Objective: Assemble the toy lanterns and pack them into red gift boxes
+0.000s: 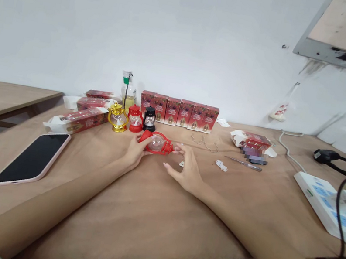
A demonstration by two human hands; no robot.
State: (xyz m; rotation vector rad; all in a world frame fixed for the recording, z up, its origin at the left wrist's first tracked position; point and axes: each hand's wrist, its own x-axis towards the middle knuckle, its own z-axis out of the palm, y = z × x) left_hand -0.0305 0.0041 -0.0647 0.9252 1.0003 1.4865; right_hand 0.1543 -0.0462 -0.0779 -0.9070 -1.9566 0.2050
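Spanning left to right over desk point(152, 214): red miniature lantern point(157, 143), base end held in left-hand grip point(135, 152); right-hand grip point(188, 170) wide, thumb lowered, fingertips at cap end, contact unclear.

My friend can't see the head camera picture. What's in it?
A person's left hand holds a red lantern on its side, the right hand open near one end. Behind are three standing lanterns and red boxes; a phone lies to the left.
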